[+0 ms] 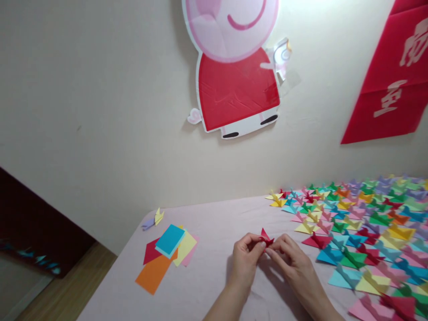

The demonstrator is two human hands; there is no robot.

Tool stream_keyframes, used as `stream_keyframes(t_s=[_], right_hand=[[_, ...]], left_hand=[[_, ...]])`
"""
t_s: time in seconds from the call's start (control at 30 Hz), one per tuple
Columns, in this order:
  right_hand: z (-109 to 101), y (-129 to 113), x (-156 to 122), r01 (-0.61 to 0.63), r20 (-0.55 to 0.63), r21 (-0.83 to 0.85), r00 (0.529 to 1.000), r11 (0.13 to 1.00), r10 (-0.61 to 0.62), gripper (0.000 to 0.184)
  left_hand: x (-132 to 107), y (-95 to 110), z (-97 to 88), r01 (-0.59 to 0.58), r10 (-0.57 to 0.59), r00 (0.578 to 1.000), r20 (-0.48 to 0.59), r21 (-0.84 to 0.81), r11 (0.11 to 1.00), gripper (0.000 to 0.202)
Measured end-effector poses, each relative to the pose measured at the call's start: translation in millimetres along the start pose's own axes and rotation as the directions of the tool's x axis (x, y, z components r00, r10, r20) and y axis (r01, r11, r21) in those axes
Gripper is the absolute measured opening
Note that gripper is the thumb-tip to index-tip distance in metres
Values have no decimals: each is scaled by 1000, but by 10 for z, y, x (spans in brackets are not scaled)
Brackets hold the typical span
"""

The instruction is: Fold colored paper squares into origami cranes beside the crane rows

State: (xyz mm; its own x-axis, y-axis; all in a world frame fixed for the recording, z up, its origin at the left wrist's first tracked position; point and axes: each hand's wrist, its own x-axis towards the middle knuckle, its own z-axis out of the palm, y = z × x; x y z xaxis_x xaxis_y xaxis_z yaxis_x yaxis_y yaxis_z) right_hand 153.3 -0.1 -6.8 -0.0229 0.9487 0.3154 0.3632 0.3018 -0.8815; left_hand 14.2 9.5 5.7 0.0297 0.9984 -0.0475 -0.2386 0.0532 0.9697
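Note:
A small red origami crane [266, 241] is pinched between both hands, just above the pale pink cloth. My left hand [246, 258] is closed on its left side with thumb and forefinger. From the right, my right hand [290, 257] grips the crane's near side with thumb and fingertips. One red point of the paper sticks up between the hands; the parts under my fingertips are hidden. To the right of my hands stand many folded paper cranes [346, 256] in mixed colours, set close together in rows.
Coloured paper sheets [170, 240], blue, orange, red, yellow and pink, lie overlapping at the left. A yellow folded paper piece [159, 217] and a purple one [148, 224] sit near the table's back left corner. The wall behind carries a cartoon pig cutout [239, 91] and a red banner [384, 84].

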Motion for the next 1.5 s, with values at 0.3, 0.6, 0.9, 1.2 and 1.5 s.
stream_keyframes(t_s=[0.3,0.6,0.9,1.2,1.5], right_hand=[[-25,7,15,11,-48,22,999,1000,-10,43],[-28,51,34,-75,-135,129,987,989,93,28],[-62,-59,38,-69,-49,151,996,986,77,32],[-50,-32,37,-126,-17,250,991,960,134,32],[-40,-27,36,-139,-25,205,989,969,147,30]], left_hand=[[13,-46,-6,-33,32,999,16,65,997,27],[12,-47,-9,-44,42,998,43,51,998,26],[-45,-22,-8,-183,156,982,106,325,928,2],[-35,-2,-12,-153,129,987,92,324,934,5],[-26,7,-19,-130,125,992,34,264,956,9]])
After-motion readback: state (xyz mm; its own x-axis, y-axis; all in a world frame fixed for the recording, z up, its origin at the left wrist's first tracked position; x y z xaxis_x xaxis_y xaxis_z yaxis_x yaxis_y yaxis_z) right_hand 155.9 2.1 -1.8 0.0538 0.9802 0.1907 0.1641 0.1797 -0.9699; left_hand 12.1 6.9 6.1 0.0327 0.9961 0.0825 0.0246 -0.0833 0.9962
